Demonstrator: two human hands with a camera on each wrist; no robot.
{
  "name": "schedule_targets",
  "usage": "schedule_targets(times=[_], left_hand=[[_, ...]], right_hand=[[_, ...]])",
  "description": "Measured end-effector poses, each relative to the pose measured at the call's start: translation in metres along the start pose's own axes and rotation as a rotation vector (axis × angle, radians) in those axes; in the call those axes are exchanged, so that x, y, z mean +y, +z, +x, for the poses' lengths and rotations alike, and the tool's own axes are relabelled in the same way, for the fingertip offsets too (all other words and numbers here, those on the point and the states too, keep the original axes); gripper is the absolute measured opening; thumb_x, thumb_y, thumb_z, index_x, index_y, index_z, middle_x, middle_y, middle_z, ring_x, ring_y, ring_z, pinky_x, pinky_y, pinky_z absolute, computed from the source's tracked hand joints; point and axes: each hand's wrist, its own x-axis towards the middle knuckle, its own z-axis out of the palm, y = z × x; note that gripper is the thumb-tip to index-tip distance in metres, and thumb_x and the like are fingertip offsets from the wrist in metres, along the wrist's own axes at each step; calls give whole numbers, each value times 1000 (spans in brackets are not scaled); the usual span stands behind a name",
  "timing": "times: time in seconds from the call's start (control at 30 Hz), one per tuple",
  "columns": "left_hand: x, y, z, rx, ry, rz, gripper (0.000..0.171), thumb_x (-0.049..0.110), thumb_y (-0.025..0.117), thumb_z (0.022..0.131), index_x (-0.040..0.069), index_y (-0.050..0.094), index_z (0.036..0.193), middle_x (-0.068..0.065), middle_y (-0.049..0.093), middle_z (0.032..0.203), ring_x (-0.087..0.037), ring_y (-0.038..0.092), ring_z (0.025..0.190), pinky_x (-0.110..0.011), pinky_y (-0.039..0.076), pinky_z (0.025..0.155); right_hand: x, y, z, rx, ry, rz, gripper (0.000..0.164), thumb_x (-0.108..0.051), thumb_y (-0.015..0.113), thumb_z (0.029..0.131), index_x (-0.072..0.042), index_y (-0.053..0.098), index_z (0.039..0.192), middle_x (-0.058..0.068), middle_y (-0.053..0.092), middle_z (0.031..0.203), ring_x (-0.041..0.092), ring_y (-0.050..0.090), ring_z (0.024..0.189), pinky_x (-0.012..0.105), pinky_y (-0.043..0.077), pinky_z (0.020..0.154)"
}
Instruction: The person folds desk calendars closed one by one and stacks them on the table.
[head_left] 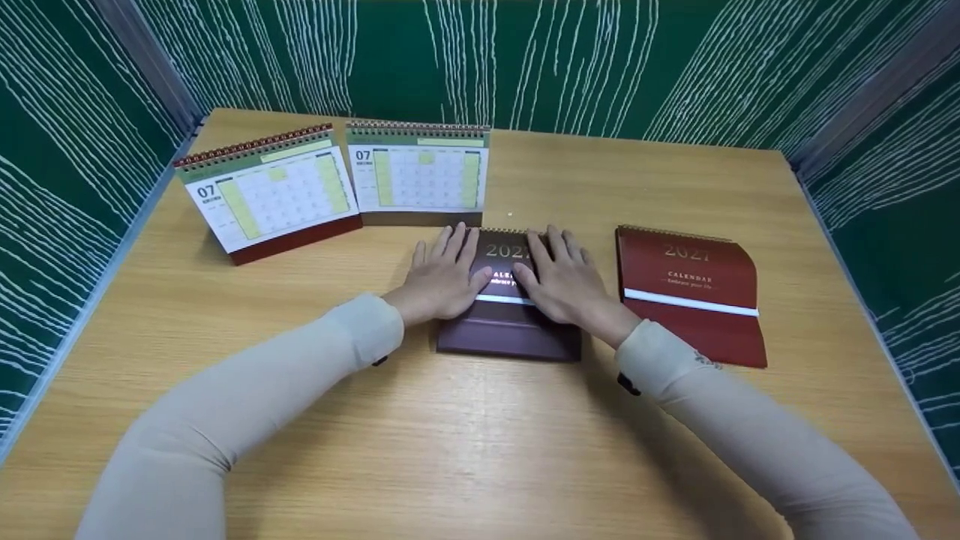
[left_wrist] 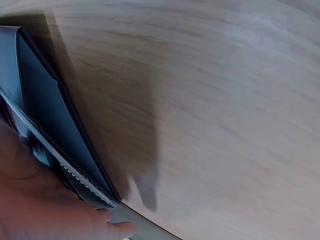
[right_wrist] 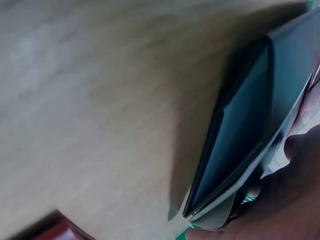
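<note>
The left hand (head_left: 444, 281) and right hand (head_left: 564, 281) lie apart, fingers straight, on the dark calendar (head_left: 506, 312), whose hollow stand (head_left: 510, 341), on the counter (head_left: 480, 450) near the red calendar (head_left: 690, 326), could flatten or skid under uneven pressing.

The pale wood-grained desk (head_left: 465, 450) carries four spiral-bound desk calendars. At far left, a red-based calendar (head_left: 277, 199) stands showing page 07, with a brown-based calendar (head_left: 420, 176) on the same page just right of it. A dark brown 2027 calendar (head_left: 510, 341) rests mid-desk, and a red 2027 calendar (head_left: 690, 277) lies right.
</note>
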Motion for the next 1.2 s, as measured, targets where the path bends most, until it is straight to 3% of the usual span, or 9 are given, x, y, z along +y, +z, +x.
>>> schedule_targets(times=[0.27, 0.47, 0.7, 0.87, 1.2], left_hand=[[3, 1, -7, -38, -14, 31, 78, 59, 17, 112, 15, -10, 170, -9, -18, 177, -29, -16, 163, -57, -7, 130], [9, -4, -18, -22, -1, 8, 76, 55, 22, 114, 13, -5, 171, -11, -13, 178, -30, -13, 164, -56, -4, 131], [9, -1, -19, -13, -1, 33, 76, 54, 22, 114, 12, -4, 171, -12, -13, 178, -30, -13, 164, -55, -3, 132], [8, 3, -17, -17, -2, 43, 77, 55, 22, 114, 12, -5, 171, -12, -15, 177, -30, -15, 163, -57, -4, 131], [-1, 16, 2, -83, -29, 102, 79, 62, 13, 111, 17, -19, 167, -7, -31, 172, -27, -27, 160, -58, -9, 129]], right_hand=[[-1, 8, -1, -24, 15, 7, 75, -52, 28, 113, -9, 10, 171, 28, 4, 175, 46, 1, 162, 68, 14, 128], [-1, 12, -1, -40, 21, 6, 75, -52, 26, 114, -8, 6, 171, 28, -2, 175, 46, -4, 162, 66, 13, 128], [-3, 16, -1, -47, 23, 4, 75, -51, 26, 114, -8, 3, 171, 28, -8, 175, 47, -9, 161, 67, 11, 128], [-4, 21, -1, -41, 31, 6, 76, -51, 26, 114, -8, 1, 171, 27, -11, 174, 47, -12, 160, 67, 7, 128], [-5, 24, 0, -71, 40, -3, 76, -50, 25, 114, -8, -3, 171, 27, -17, 173, 48, -17, 159, 68, 2, 128]])
